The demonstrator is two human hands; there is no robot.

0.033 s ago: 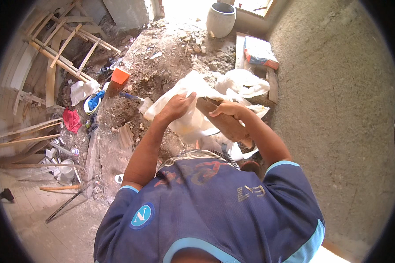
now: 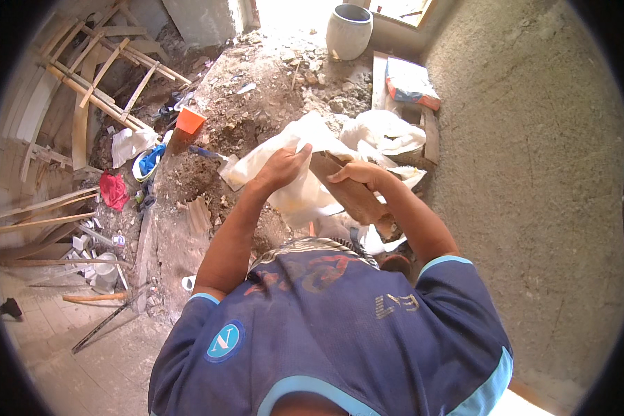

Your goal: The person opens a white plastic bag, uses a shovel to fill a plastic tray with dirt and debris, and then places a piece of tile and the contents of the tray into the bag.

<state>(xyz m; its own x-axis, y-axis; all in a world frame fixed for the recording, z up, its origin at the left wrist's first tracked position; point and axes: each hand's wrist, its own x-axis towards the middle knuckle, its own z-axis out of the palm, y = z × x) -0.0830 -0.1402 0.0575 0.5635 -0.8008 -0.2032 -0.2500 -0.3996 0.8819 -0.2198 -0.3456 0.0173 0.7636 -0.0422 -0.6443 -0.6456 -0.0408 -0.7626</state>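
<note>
In front of my chest I hold up a white plastic sack [image 2: 305, 197], crumpled and spread to the left. My left hand [image 2: 284, 168] is closed on its upper part, thumb on top. My right hand [image 2: 357, 175] grips the upper edge of a flat brown board-like piece [image 2: 359, 202], which slants down to the right against the sack. Its far side and the fingertips behind it are hidden. More white sacking [image 2: 388, 132] lies bunched on the ground just beyond my right hand.
Rubble and soil [image 2: 256, 87] cover the ground ahead. A grey barrel [image 2: 349, 35] and a white-and-red bag [image 2: 412, 82] stand far right, beside a rough wall [image 2: 534, 173]. On the left are a wooden ladder-like frame [image 2: 107, 76], an orange container [image 2: 190, 120] and scattered boards [image 2: 41, 208].
The sack's left edge has shifted a little, and my right hand has moved slightly left. Both hands keep their grip.
</note>
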